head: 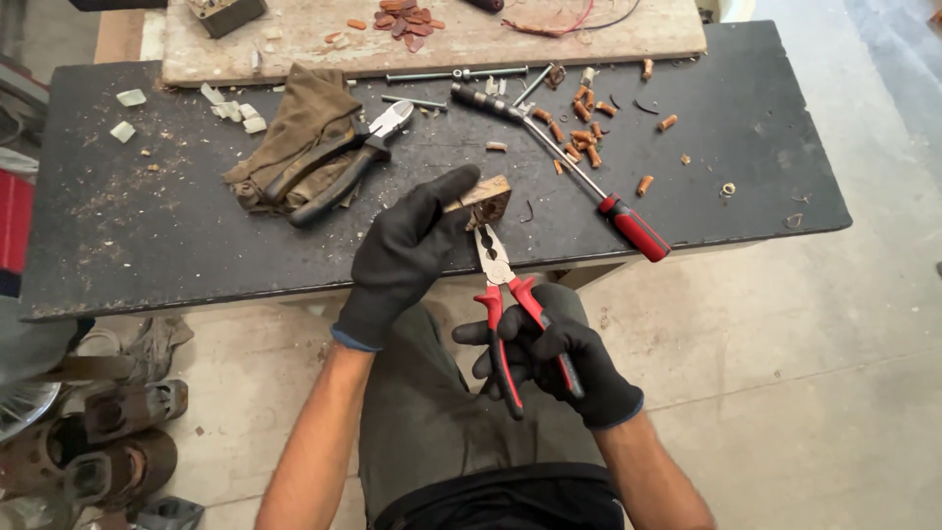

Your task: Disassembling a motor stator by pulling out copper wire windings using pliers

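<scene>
Gripping a small wooden block with red-handled pliers at the surface's near edge.
I'm pinching the block in my left hand, my right hand squeezing the handles; it looks light, stiff, splintery.

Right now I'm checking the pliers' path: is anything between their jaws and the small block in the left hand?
Nothing visible. The red-handled pliers in the right hand already have their nose at the small brown block, which the left hand pinches above the black table edge. Whether the nose touches the block is unclear.
</scene>
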